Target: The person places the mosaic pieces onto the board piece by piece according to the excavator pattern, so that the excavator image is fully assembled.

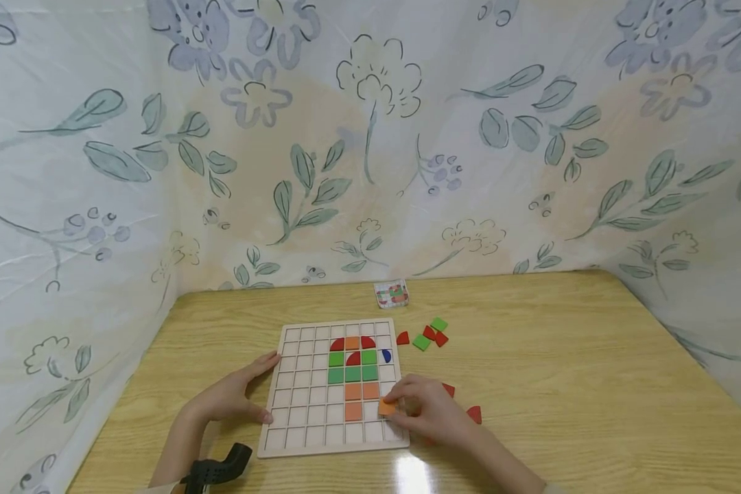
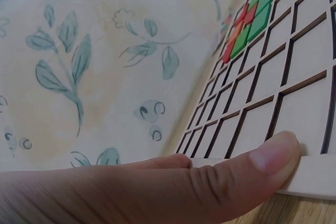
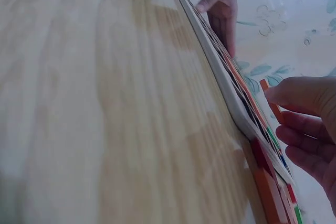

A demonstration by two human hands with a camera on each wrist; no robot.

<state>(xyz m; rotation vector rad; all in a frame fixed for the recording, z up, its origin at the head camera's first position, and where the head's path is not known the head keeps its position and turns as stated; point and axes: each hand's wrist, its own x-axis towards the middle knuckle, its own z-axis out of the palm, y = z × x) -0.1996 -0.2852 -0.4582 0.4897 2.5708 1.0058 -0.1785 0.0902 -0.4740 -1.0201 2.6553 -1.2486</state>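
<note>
My right hand [image 1: 435,408] pinches an orange square tile [image 1: 386,407] between thumb and fingers, over the lower right of the gridded wooden board [image 1: 296,438]. In the right wrist view the held tile [image 3: 272,102] is tilted on edge, above the board's surface. My left hand [image 1: 228,398] rests along the board's left edge with its fingers extended; in the left wrist view its thumb [image 2: 274,153] lies on the rim. Green tiles [image 1: 353,374], red quarter-round pieces [image 1: 368,342] and orange squares [image 1: 353,411] fill several cells. A blue half-round piece [image 1: 386,356] sits near the right edge.
Loose green squares [image 1: 422,342] and red pieces [image 1: 441,339] lie right of the board. More red pieces [image 1: 474,414] are beside my right hand, partly hidden by it. A patterned card [image 1: 392,294] stands at the table's back, before a floral cloth [image 1: 370,171].
</note>
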